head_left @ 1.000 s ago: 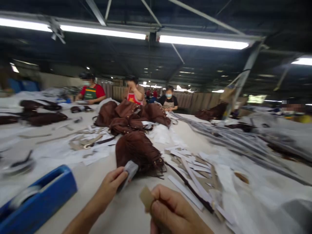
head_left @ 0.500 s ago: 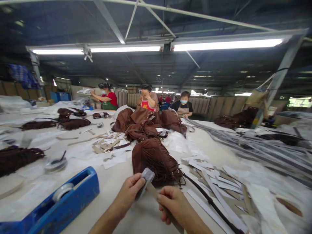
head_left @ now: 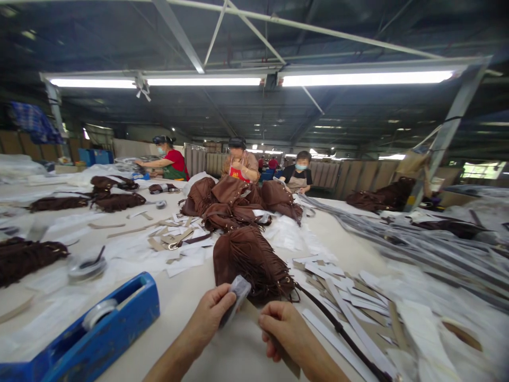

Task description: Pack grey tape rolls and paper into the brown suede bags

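With a packet (head_left: 240, 291) pinched in the left hand (head_left: 210, 314) and a strip (head_left: 289, 359) in the right hand (head_left: 287, 330), the strip could be creased if pushed askew.

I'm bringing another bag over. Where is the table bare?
Table shows bare between the dispenser and left hand and, on the right, between paper scraps and grey strips. Crowded: the middle, under piled bags, and right of the right hand.

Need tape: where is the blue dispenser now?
At lower left in the head view, the blue dispenser sits on the table, left of the left hand.
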### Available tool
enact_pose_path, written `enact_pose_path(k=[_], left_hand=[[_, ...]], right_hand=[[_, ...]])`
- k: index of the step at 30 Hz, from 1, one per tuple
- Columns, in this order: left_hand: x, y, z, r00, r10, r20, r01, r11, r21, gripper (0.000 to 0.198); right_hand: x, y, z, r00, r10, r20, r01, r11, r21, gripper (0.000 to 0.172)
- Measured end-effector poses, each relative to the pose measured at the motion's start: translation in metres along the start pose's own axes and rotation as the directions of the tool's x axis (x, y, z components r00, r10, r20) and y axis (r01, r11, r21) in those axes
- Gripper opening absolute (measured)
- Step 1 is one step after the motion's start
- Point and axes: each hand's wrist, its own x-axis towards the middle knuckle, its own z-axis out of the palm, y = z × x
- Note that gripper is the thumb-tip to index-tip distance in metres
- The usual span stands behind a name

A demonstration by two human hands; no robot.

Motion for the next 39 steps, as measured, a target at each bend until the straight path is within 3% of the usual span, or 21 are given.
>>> enact_pose_path(k=[7,12,23,30,35,39], left_hand=[[0.0,0.005,0.0,1.0,0.018,-0.001,-0.018,0.997,0.078,0.038],[0.0,0.008,-0.003,0.988,0.142,-0.059,-0.117,0.942,0.315,0.033],[-0.005,0.006,0.006,0.982,0.184,-0.027,-0.139,0.823,0.55,0.033],[-0.003,0.005,0.008,0.968,0.25,0.022,-0.209,0.753,0.624,0.031],[-0.003,0.006,0.009,0.96,0.278,-0.024,-0.204,0.756,0.622,0.027],[-0.004,0.004,0.015,0.946,0.324,-0.017,-0.25,0.761,0.599,0.029]], right_hand=[[0.003,-0.004,0.004,0.999,-0.023,0.046,0.022,1.0,0.003,0.015],[0.013,-0.002,0.013,0.999,-0.03,0.022,0.03,0.999,0.012,0.014],[0.028,0.012,0.022,0.983,-0.111,0.146,0.07,0.963,0.262,0.038],[0.039,0.029,0.035,0.991,-0.122,0.054,0.069,0.815,0.575,0.034],[0.033,0.036,0.042,0.985,-0.101,0.139,-0.032,0.685,0.728,0.049],[0.031,0.038,0.05,0.99,-0.133,0.046,0.05,0.64,0.766,0.046]])
